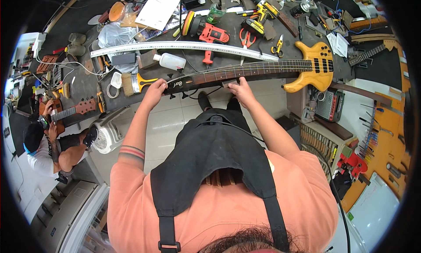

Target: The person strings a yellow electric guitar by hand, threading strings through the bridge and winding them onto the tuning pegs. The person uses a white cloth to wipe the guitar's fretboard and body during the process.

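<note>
A bass guitar lies lengthwise along the near edge of the bench. Its yellow wooden body is at the right, and its dark neck runs left to a black headstock with black tuning pegs below. My left hand is closed on the headstock's left tip. Further right, my right hand grips the near edge of the neck around its middle, thumb near the fretboard. A small brownish piece shows by those fingers; I cannot tell whether it is separate. The undersides of both grips are hidden.
Behind the neck lies a long white ruler, with a white bottle, a red power tool, red scissors and a yellow drill. A brush sits left of my hand. Another person handles a guitar at far left.
</note>
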The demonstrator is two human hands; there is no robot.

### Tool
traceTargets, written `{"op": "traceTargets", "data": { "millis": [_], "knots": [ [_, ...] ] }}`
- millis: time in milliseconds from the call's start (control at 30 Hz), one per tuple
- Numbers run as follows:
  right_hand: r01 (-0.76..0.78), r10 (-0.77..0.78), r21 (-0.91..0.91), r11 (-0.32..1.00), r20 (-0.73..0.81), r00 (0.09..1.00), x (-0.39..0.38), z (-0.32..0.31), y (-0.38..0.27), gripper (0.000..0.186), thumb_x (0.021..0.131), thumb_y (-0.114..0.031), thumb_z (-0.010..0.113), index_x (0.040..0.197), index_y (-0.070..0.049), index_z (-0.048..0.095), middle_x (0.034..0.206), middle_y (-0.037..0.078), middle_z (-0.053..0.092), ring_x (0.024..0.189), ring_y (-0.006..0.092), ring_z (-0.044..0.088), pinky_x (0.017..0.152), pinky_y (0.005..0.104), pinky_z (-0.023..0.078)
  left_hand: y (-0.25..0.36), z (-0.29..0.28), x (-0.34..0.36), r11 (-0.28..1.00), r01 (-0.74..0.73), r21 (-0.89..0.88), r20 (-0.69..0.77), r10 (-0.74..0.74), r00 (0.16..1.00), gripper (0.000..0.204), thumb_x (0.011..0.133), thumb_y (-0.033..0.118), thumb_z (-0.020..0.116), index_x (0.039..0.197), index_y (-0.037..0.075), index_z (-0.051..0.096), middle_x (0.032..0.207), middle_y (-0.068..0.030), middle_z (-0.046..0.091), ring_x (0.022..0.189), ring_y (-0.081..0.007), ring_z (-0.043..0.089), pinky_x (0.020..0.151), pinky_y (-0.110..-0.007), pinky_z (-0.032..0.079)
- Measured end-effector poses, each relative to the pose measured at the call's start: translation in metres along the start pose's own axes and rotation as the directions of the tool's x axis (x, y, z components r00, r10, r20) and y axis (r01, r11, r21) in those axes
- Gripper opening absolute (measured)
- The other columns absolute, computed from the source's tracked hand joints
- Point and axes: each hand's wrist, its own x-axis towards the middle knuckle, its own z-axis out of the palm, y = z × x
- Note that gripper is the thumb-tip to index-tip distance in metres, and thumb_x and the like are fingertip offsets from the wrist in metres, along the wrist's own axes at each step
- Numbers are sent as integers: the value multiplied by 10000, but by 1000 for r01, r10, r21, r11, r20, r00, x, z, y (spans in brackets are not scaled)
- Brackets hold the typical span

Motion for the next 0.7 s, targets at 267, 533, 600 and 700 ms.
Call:
{"op": "traceTargets", "data": {
  "millis": [267, 533, 600, 700],
  "knots": [
    [-22, 20, 84, 996, 20, 1000, -5, 17, -12, 443, 1019, 5, 674, 1375, -19, 412, 1421, 212, 597, 1288, 316, 662, 1130, 451, 544, -2, 6, 3, 994, -16, -110, -53, 10, 999, 172, 1130, 176, 533, 1084, 54, 645, 1031, -12, 629, 964, -141, 616, 867, -338, 571],
    [-63, 64, 48, 997, -11, 998, 3, 22, -21, 403, 1023, -39, 656, 1381, -1, 475, 1397, 232, 606, 1220, 316, 700, 1076, 414, 575, 0, -1, 15, 996, -38, -79, -75, 32, 997, 149, 1124, 171, 546, 1097, 77, 658, 1034, 8, 627, 1004, -126, 608, 884, -328, 561],
    [-45, 31, -248, 968, -59, 998, 3, 9, -34, 356, 1015, -82, 664, 1343, -6, 550, 1355, 206, 645, 1164, 305, 726, 1011, 414, 592, -5, 0, 14, 997, -36, -66, -79, 31, 996, 151, 1127, 168, 546, 1109, 74, 662, 1072, 3, 620, 1036, -127, 611, 904, -334, 568],
    [175, -367, -804, 569, -58, 928, 1, -19, -96, 253, 993, -145, 668, 1220, -32, 676, 1286, 139, 705, 1101, 312, 745, 960, 446, 580, -15, 8, 11, 991, -121, -58, -184, 108, 977, 142, 1116, 139, 560, 1118, 42, 664, 1257, -34, 589, 1089, -155, 638, 938, -351, 593]
  ]
}}
